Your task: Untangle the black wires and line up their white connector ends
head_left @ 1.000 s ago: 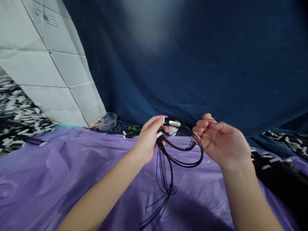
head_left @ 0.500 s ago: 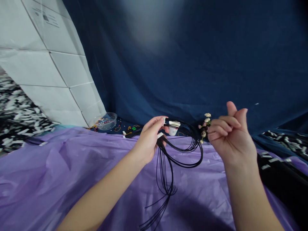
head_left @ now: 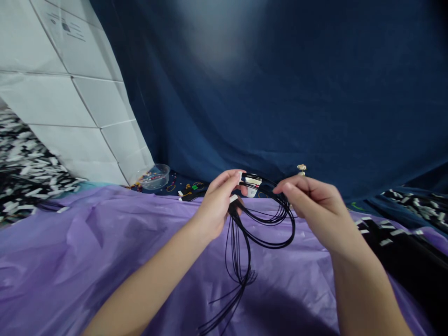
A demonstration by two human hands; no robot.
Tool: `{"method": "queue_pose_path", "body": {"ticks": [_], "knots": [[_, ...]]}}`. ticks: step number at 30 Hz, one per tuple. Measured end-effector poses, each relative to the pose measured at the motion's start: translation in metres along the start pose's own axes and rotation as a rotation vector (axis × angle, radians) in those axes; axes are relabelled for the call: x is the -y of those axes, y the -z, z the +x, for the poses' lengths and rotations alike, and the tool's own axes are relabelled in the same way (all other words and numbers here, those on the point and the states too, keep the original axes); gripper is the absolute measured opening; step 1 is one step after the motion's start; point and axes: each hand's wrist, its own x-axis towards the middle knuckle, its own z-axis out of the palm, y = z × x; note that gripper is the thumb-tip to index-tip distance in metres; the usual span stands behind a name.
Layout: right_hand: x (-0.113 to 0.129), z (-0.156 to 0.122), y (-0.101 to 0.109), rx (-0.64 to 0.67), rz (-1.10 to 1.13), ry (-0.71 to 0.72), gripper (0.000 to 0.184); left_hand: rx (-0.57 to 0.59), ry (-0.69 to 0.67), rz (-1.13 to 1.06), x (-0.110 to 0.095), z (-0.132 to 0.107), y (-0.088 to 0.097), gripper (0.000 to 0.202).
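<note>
My left hand (head_left: 220, 203) is closed around a bundle of thin black cords (head_left: 289, 233) with white tags at their ends. One white tag (head_left: 233, 199) shows at the palm, and another sits between thumb and forefinger. The cords loop out to the right, and their loose ends hang down over the purple sheet. At the upper right of the loop is my right hand (head_left: 315, 205), its thumb and forefinger closed at the cords. The exact grip of these fingertips is partly hidden.
A purple plastic sheet (head_left: 133, 233) covers the near surface. Behind it stand a clear bowl (head_left: 154, 177) of beads, a white cup (head_left: 252, 191) and small artificial flowers (head_left: 301, 167). More black cords with white tags (head_left: 388, 247) lie at the right; a tagged pile (head_left: 28, 163) is at far left.
My right hand has swung left and turned palm-down, from a raised curled pose to the cord loop. My left hand stays nearly still with the bundle.
</note>
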Motion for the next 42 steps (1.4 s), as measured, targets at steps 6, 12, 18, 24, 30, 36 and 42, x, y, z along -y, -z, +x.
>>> {"method": "queue_pose_path", "body": {"ticks": [6,12,18,24,30,36,42], "knots": [[-0.003,-0.003,-0.006,0.020,-0.203,-0.039,0.043,0.066,-0.047,0.064,-0.002,-0.004,-0.001,0.023],[-0.007,0.003,-0.007,-0.040,-0.423,0.059,0.035,0.170,-0.071,0.111,-0.003,-0.007,-0.001,0.022],[-0.006,0.003,-0.010,-0.121,-0.458,0.128,0.030,0.206,-0.083,0.135,-0.003,-0.009,-0.001,0.025],[-0.007,0.003,-0.011,-0.140,-0.468,0.135,0.031,0.221,-0.085,0.154,-0.002,-0.009,0.000,0.025],[0.000,0.000,-0.012,-0.135,-0.451,0.064,0.037,0.231,-0.103,0.184,-0.002,-0.010,0.000,0.026],[0.002,-0.001,-0.009,-0.053,-0.386,-0.052,0.046,0.240,-0.141,0.246,-0.002,-0.012,-0.001,0.027],[-0.004,0.001,-0.004,0.036,-0.205,-0.156,0.050,0.260,-0.179,0.290,0.000,-0.013,-0.001,0.030]]}}
